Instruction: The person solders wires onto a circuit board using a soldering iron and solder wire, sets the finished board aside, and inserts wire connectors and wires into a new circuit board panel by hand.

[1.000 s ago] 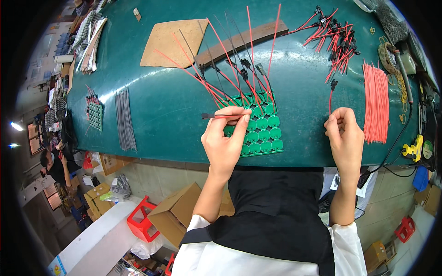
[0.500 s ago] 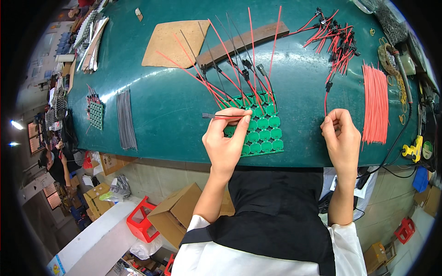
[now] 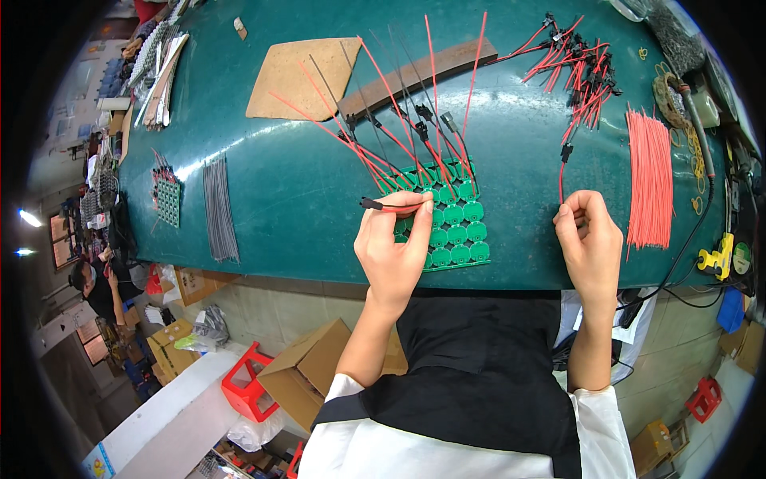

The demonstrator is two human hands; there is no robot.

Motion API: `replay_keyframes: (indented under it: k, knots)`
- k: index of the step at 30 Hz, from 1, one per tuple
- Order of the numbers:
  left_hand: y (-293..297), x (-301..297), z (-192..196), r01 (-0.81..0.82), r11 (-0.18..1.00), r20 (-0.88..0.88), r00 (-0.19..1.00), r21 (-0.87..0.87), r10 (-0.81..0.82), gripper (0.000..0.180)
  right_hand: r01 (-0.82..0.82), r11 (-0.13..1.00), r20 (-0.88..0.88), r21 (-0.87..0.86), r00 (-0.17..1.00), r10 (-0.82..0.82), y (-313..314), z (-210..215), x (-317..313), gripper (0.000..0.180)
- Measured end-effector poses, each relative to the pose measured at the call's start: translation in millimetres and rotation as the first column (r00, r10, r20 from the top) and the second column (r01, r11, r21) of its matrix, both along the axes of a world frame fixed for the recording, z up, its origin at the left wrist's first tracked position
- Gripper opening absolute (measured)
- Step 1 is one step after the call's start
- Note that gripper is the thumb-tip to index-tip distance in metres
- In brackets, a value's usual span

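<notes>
A dark green table (image 3: 279, 184) fills the upper view, with a green panel of round circuit boards (image 3: 455, 227) at its near edge. The left hand (image 3: 392, 247) pinches a red wire with a black connector (image 3: 383, 205) just above the panel. The right hand (image 3: 589, 239) pinches another red wire (image 3: 561, 172) near the table's right edge, beside a bundle of red wires (image 3: 650, 180)

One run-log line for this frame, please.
left hand: pinches wire lead over green board panel | right hand: pinches red-black lead
</notes>
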State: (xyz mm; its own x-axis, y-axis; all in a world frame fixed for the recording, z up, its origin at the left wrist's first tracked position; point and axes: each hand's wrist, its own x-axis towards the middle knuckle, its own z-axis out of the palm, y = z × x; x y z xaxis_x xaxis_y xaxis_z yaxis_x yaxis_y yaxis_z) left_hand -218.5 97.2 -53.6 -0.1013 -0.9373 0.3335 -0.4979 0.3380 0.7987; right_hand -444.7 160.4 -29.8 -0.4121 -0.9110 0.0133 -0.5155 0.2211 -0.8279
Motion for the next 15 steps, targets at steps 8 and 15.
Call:
replay_keyframes:
  k: [8,15]
  knots:
    - [-6.7,-5.0,5.5,0.022,1.0,0.129,0.991,-0.013,-0.021,0.022,-0.118,0.993,0.641,0.021,0.764,0.077,7.2,8.8,7.1,0.008]
    - [-0.4,3.2,22.3,0.093,0.995,0.144,0.986,-0.025,-0.089,0.024,-0.326,0.936,0.687,-0.13,0.651,0.322,2.8,9.8,35.6,0.006]
